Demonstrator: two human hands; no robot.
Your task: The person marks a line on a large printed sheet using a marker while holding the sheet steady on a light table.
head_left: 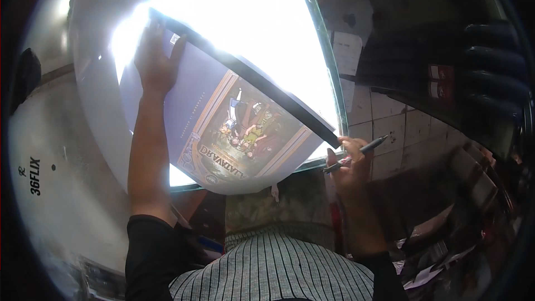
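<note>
A large printed sheet (195, 97), purple with an illustrated panel, lies slantwise on a brightly lit glass tabletop (290, 28). Its near edge curls down over the table's front. Along the sheet's far side runs a long black straight strip (262, 78), like a ruler. My left hand (159, 61) lies on the sheet and the strip's far left end, thumb spread apart, its fingertips partly washed out by glare. At the strip's near right end, my right hand (352, 159) touches it with the fingertips. A slim dark pen-like tool (372, 145) is held across those same fingers.
The tabletop's greenish glass edge (329, 58) runs down the right side. A pale printed surface (67, 189) is at the left. Black ribbed material (490, 61) hangs at the right, above light tiles (384, 106). Dark, cluttered items (440, 223) fill the lower right.
</note>
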